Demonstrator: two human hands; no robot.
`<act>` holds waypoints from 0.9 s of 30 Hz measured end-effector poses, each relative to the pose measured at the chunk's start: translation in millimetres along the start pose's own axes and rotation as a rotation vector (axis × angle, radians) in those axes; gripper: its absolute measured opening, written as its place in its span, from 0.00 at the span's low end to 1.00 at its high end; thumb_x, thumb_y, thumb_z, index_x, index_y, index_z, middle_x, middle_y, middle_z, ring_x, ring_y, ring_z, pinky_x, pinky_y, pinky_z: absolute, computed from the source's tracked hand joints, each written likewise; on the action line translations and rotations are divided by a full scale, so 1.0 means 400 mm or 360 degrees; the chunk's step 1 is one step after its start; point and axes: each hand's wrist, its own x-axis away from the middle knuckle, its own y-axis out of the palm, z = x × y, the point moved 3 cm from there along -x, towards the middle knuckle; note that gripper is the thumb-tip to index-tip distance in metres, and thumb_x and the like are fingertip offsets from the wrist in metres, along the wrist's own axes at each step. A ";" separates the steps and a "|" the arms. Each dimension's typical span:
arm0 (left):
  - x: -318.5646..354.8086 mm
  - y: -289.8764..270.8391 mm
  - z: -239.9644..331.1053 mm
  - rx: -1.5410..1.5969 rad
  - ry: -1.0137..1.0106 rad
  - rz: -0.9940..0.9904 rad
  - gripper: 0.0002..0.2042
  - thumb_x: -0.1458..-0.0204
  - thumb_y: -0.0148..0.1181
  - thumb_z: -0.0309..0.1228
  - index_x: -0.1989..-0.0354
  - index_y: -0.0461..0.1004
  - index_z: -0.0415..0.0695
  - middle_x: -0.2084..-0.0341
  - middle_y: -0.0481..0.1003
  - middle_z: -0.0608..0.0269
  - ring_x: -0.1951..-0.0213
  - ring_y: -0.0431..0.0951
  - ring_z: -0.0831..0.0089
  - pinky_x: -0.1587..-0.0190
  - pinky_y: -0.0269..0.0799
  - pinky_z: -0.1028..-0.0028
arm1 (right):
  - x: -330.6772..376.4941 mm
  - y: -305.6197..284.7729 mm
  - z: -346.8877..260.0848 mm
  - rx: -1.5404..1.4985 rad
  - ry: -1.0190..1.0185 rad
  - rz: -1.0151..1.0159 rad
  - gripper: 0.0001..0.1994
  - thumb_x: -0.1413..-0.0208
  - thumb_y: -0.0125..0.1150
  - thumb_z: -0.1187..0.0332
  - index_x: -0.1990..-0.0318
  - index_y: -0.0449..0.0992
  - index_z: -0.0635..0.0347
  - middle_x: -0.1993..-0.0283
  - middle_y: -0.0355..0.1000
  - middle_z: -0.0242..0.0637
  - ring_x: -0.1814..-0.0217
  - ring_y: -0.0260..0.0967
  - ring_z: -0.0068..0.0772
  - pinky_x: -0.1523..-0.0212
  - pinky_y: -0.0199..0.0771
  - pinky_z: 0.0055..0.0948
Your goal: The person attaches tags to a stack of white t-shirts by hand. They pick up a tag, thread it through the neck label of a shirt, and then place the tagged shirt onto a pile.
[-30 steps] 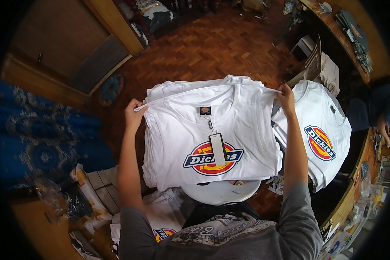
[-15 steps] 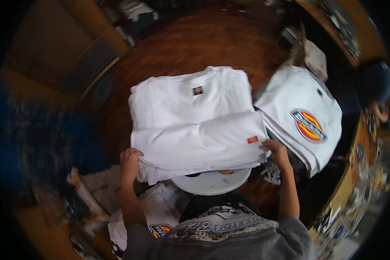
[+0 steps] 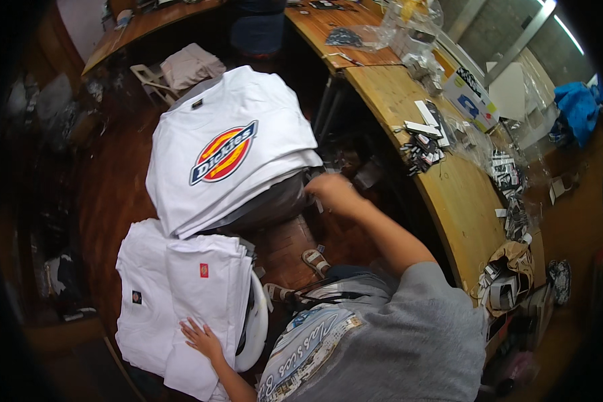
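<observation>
My left hand lies flat, fingers spread, on a folded white T-shirt with a small red label. That shirt tops a stack of white T-shirts on a round white stool. My right hand is slightly blurred, its fingers curled at the right edge of a second pile. Whether it pinches any cloth is hidden. A white T-shirt with a large red, yellow and blue oval print tops this pile. Dark grey cloth shows beneath the white layers.
A long wooden table curves along the right, carrying a heap of black and white tags, clear plastic bags and a printed carton. A chair with pale cloth stands behind the pile. Another person is at the far tables.
My view has swung right, bringing the printed pile and table to the middle. My right hand has left the folded shirt for the second pile. My left hand now lies flat on the shirt.
</observation>
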 end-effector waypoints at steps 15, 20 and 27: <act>0.003 -0.193 0.372 0.0556 0.0238 0.0768 0.19 0.56 0.47 0.26 0.52 0.59 0.40 0.52 0.57 0.48 0.50 0.55 0.54 0.49 0.49 0.62 | 0.086 -0.213 0.533 0.1104 0.0358 -0.0061 0.08 0.62 0.50 0.67 0.80 0.74 0.59 0.76 0.68 0.34 0.65 0.62 0.34 0.55 0.55 0.40; -0.025 -0.279 0.571 0.1329 0.0463 0.0419 0.20 0.60 0.47 0.18 0.54 0.59 0.38 0.57 0.63 0.53 0.53 0.61 0.61 0.50 0.52 0.69 | 0.026 -0.426 0.583 -0.1099 0.0913 0.0882 0.08 0.52 0.48 0.68 0.74 0.71 0.62 0.84 0.60 0.27 0.85 0.57 0.18 0.83 0.57 0.17; -0.057 -0.526 0.943 0.1392 0.1351 0.0151 0.26 0.61 0.53 0.22 0.49 0.54 0.40 0.53 0.59 0.52 0.49 0.58 0.62 0.49 0.52 0.71 | -0.093 -0.582 0.321 -0.2419 0.0394 0.0461 0.07 0.48 0.45 0.67 0.69 0.65 0.60 0.86 0.47 0.22 0.86 0.43 0.13 0.86 0.47 0.12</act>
